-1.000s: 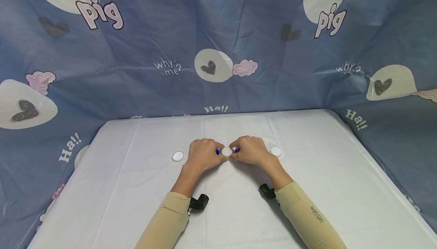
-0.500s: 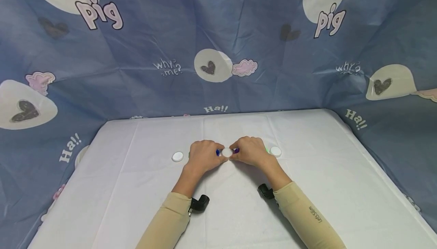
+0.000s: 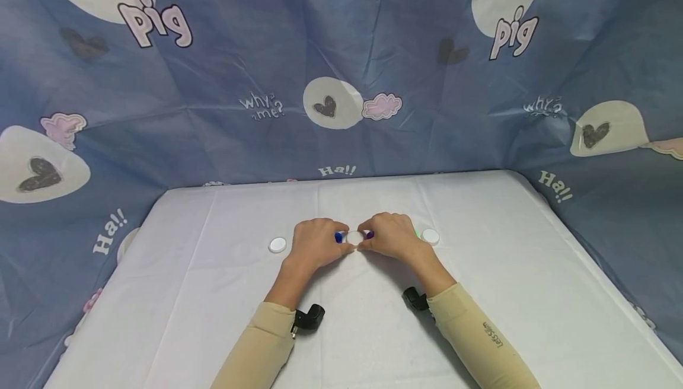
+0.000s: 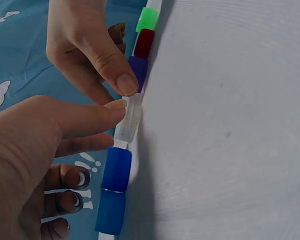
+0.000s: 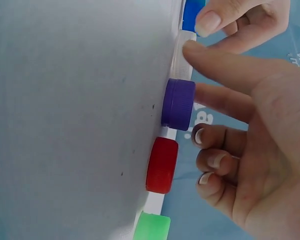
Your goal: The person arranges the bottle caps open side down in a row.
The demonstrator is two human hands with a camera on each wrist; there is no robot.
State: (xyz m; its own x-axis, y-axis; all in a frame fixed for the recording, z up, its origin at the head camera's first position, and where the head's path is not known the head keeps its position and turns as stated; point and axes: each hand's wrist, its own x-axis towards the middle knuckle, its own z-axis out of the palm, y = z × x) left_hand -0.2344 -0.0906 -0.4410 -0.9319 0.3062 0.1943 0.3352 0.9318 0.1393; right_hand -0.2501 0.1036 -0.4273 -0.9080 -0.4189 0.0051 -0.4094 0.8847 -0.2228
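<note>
A clear, whitish bottle cap (image 3: 354, 238) lies mid-table between both hands. My left hand (image 3: 317, 242) has thumb and index finger at its front and back edges, on its left side. From the right, my right hand (image 3: 391, 236) pinches the same cap; the right wrist view shows its thumb on the clear cap (image 5: 182, 62). Beside the left fingers are two blue caps (image 4: 116, 170), one behind the other in the left wrist view. A purple cap (image 5: 178, 104) is by the right fingers, followed by a red cap (image 5: 162, 165) and a green cap (image 5: 152, 227).
A round white cap (image 3: 277, 245) lies left of the left hand, and another white cap (image 3: 430, 236) right of the right hand. The table (image 3: 341, 329) has a white cloth, with a blue printed curtain (image 3: 213, 134) behind and at the sides.
The clear cap has shifted very slightly toward the front. My left hand has eased a little to the left, while the right hand stays nearly in place. A green edge shows behind the right hand.
</note>
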